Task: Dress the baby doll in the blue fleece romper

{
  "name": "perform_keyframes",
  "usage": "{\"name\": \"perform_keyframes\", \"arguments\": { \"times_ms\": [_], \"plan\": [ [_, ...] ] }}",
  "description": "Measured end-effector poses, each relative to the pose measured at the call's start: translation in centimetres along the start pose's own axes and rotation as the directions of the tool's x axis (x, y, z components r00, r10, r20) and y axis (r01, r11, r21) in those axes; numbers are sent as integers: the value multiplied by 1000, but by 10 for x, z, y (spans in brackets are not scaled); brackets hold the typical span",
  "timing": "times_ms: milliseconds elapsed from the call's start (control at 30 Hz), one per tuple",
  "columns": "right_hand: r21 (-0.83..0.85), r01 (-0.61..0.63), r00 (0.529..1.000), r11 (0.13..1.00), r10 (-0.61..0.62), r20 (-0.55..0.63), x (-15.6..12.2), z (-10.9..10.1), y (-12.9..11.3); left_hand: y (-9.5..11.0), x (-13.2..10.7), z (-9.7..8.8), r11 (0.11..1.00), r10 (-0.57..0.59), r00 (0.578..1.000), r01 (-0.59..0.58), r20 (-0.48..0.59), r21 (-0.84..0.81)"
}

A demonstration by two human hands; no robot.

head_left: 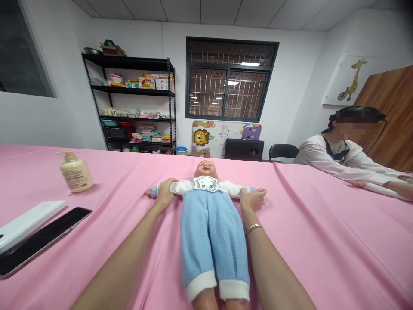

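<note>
A baby doll point(209, 224) lies on its back on the pink cloth point(125, 181), its head away from me and both arms stretched sideways. It wears a fleecy blue and white suit with an elephant face on the chest. My left hand point(166, 191) is wrapped round the sleeve of the doll's arm on the left. Round the other sleeve, near the doll's hand, my right hand point(251, 200) is closed. A bracelet point(254, 228) circles my right wrist. The doll's feet are cut off by the lower edge of the view.
To the left stand a pump bottle point(76, 172), a white flat case point(30, 221) and a dark phone point(45, 241). A person point(342, 146) sits at the right, arms on the table. Behind are a loaded black shelf point(132, 88) and a chair point(284, 151).
</note>
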State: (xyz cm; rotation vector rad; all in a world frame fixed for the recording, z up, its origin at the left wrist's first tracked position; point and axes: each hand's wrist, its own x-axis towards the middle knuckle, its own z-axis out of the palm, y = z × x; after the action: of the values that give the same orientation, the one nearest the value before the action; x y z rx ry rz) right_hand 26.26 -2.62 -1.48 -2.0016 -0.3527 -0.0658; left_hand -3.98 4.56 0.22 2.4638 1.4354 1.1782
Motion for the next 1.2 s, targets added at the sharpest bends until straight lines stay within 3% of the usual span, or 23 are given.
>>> {"name": "perform_keyframes", "arguments": {
  "times_ms": [100,200,300,400,467,533,600,633,667,700,767,833,900,933,967,1000,1033,1067,1133,1167,1200],
  "plan": [
    [-9,59,998,998,-59,-36,1,-1,5,-2,-3,0,999,40,998,-40,38,-15],
    [-72,251,968,965,-250,26,7,-8,18,-6,-7,0,993,113,987,-115,113,18],
    [-146,521,854,841,-515,76,10,-23,30,-4,-12,-6,984,147,967,-164,211,69],
    [9,690,717,724,-684,134,2,-42,29,9,-19,-15,966,240,961,-251,141,65],
    [280,637,626,718,-694,355,-7,-54,20,22,-24,-19,958,280,958,-282,55,43],
    [488,426,440,762,-645,624,-17,-63,11,35,-29,-19,978,206,976,-204,67,-31],
    [535,228,269,813,-581,768,-22,-70,5,44,-32,-15,986,108,981,-85,162,-145],
    [531,163,219,831,-555,802,-22,-72,4,46,-33,-12,974,86,973,-37,213,-222],
    [528,111,201,842,-539,818,-20,-73,4,47,-34,-10,948,80,964,5,252,-318],
    [528,62,213,847,-528,822,-17,-73,5,48,-34,-7,905,85,956,44,280,-424],
    [526,24,300,850,-508,808,-11,-71,7,47,-33,-5,776,113,937,125,332,-618],
    [531,103,450,841,-516,729,-7,-68,7,45,-31,-4,667,118,920,206,374,-716],
    [538,239,586,808,-562,584,-11,-70,0,43,-27,-4,630,74,924,249,376,-736],
    [554,291,627,780,-593,506,-17,-74,-7,42,-25,-4,623,36,934,256,354,-739],
    [584,329,638,742,-631,442,-24,-82,-16,41,-23,-4,618,-7,947,257,321,-743],
    [616,343,615,709,-665,424,-34,-92,-25,39,-20,-3,615,-50,958,251,281,-748],
    [651,348,516,674,-718,467,-44,-105,-34,37,-18,-2,613,-88,967,241,238,-752],
    [692,358,334,627,-778,533,-56,-118,-42,35,-16,-1,612,-124,972,232,198,-756],
    [726,358,-93,587,-751,653,-81,-145,-51,30,-14,1,616,-175,974,221,142,-756],
    [736,368,-265,567,-695,668,-94,-156,-52,28,-14,2,621,-191,973,222,129,-752],
    [737,423,-377,527,-638,672,-107,-164,-50,26,-14,3,626,-204,971,226,122,-747]
  ]
}}
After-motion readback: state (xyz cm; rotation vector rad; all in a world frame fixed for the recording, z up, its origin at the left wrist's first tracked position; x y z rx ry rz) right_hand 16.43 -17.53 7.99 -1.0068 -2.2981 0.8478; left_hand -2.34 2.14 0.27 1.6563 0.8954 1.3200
